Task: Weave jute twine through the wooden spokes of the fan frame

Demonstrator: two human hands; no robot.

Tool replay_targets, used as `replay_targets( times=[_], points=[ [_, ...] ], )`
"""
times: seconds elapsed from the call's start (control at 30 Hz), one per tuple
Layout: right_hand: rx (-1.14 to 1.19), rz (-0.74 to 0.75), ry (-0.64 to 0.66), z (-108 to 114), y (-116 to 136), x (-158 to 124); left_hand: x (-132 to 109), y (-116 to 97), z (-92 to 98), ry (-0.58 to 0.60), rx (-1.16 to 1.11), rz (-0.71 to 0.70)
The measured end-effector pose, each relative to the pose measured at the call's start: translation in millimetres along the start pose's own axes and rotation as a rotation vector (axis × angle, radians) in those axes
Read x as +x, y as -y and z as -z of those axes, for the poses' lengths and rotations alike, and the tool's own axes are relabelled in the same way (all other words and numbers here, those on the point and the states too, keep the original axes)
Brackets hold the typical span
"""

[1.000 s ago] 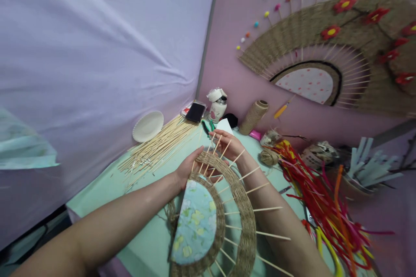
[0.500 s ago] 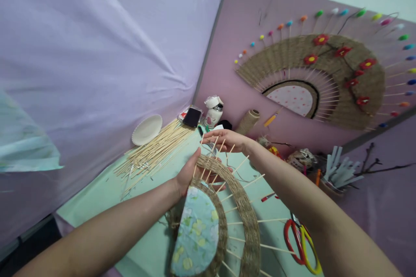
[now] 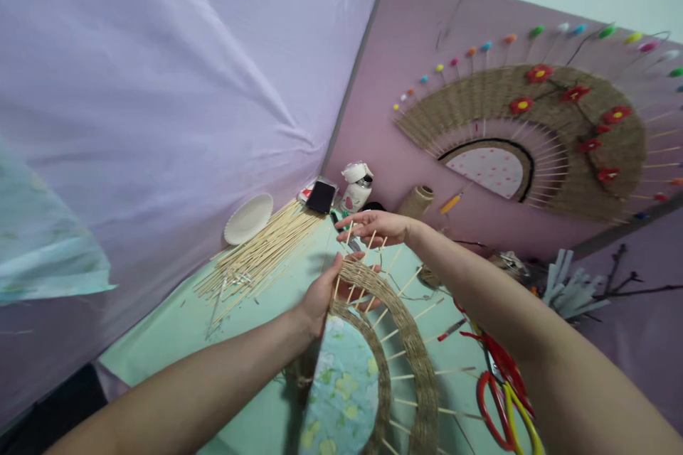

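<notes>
My left hand grips the upper end of a half-round fan made of thin wooden sticks with two bands of woven twine. Its thumb lies on the front, and fingers show behind the sticks. Blue flowered cloth covers the fan's inner half-circle. Just above, my right hand reaches across the stick tips with its fingers stretched out and apart. Whether a thin strand lies between those fingers is too fine to make out. A loose strand of twine curves beside the fan, below my right wrist.
Left of the fan lie many thin sticks and a white dish. Behind stand a white jar and a twine spool. Red-and-yellow scissors lie at right. A finished fan hangs on the wall.
The view has shifted, so the scene sits further right and slightly lower. My right hand's fingers have spread and lifted a little off the stick tips. My left hand keeps its hold.
</notes>
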State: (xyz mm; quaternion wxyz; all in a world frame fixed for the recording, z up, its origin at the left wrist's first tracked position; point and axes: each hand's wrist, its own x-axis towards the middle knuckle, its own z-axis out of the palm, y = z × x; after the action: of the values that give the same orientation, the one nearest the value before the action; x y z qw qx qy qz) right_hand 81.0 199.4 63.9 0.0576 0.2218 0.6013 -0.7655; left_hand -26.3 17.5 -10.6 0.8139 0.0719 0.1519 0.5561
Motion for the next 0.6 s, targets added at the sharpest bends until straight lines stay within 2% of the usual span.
replay_targets(
  times=[0.1, 0.23, 0.4, 0.6],
  points=[
    [-0.071, 0.003, -0.036, 1.7, 13.4, -4.0, -0.2, 1.0, -0.8, -0.017, -0.012, 0.017],
    [-0.185, 0.026, -0.116, -9.3, 25.8, 2.6, 0.4, -1.1, -1.2, -0.02, -0.008, 0.022],
    [-0.341, 0.136, -0.21, -20.1, 32.5, 3.5, 0.3, -3.8, -1.8, 0.017, -0.029, 0.06],
    [-0.474, 0.313, -0.349, -20.1, 31.1, -17.2, -0.4, -0.4, -1.9, 0.023, -0.028, 0.099]
  ],
)
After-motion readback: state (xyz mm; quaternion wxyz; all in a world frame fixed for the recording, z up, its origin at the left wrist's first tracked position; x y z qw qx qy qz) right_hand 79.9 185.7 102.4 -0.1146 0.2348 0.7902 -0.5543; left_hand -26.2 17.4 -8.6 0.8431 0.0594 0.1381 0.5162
